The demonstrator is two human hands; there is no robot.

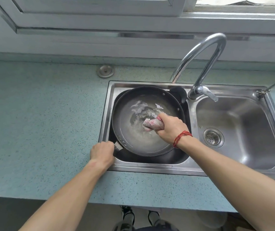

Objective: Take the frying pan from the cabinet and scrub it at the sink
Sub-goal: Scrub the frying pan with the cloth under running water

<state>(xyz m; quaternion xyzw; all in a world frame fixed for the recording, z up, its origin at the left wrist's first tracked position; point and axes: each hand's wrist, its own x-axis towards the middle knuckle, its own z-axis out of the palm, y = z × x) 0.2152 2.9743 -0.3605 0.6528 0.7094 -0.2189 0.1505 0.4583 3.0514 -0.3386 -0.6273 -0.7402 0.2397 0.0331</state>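
Observation:
A dark frying pan [126,117] lies in the left basin of a steel double sink [191,165], with soapy water and foam on its bottom. My left hand [102,151] grips the pan's handle at the sink's front left corner; the handle is mostly hidden under the hand. My right hand [170,126] holds a bunched pink and white cloth [151,124] and presses it against the inside of the pan, right of centre. A red string bracelet sits on that wrist.
A curved chrome faucet [205,67] arches over the divider, its spout above the pan's far edge. The right basin [236,124] holds only a drain strainer. Blue speckled countertop [41,122] surrounds the sink; a window frame runs along the back wall.

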